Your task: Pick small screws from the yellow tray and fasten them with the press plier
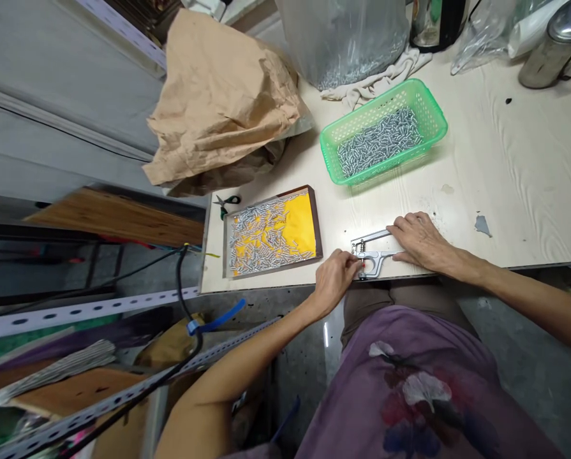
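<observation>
Head view: right hand flat on pliers, left hand seemingly pinching.

1. Both bare forearms reach forward from the lap, the left from low on the left, the right from the right edge
2. Left hand is curled, fingertips pinched together at the front
3. Right hand lies palm down, fingers extended and slightly spread, wrist straight

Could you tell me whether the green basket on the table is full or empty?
Partly full: the green basket holds a shallow layer of small metal screws; its walls rise above them.
</observation>
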Motion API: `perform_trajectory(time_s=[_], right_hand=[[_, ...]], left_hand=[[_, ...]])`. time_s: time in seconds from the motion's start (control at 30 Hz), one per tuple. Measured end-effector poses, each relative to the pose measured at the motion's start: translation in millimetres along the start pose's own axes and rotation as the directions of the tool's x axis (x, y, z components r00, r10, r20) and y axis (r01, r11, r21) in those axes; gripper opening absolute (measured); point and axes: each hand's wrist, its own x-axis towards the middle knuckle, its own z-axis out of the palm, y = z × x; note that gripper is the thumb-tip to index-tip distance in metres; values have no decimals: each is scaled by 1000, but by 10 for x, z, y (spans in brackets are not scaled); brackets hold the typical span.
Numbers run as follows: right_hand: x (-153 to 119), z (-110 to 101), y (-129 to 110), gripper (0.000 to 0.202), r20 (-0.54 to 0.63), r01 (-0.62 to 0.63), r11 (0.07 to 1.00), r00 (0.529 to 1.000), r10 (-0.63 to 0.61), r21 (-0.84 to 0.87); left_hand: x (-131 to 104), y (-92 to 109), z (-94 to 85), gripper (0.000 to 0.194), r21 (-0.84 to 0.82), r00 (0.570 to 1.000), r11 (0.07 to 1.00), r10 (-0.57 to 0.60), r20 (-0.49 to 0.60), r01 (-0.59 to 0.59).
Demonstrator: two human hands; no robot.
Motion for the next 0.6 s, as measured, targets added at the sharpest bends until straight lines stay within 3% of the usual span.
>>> perform_trajectory(time_s=[0.07, 0.13, 0.2, 0.3, 0.4, 0.6], right_hand=[[0, -23, -25, 40, 7, -3, 1000, 1000, 3, 0], [0, -49, -47, 43, 21, -16, 1000, 1000, 16, -5], [-5, -81, -57, 47, 45, -34, 999, 998, 34, -8], [-26, -147, -37, 59, 90, -30, 1000, 995, 30, -2], [-47, -214, 6, 61, 94, -44, 999, 995, 47, -25], [3, -153, 23, 19, 43, -5, 995, 999, 10, -96]], left_hand=[[42, 66, 48, 21, 174, 971, 963, 222, -87, -205], [144, 146, 118, 36, 279, 920, 889, 390, -46, -363], [273, 221, 182, 49, 332, 874, 823, 485, 11, -461], [429, 294, 213, 58, 370, 852, 778, 517, 82, -508], [494, 326, 179, 62, 388, 856, 770, 503, 119, -506], [504, 379, 150, 42, 350, 902, 835, 421, 92, -425]])
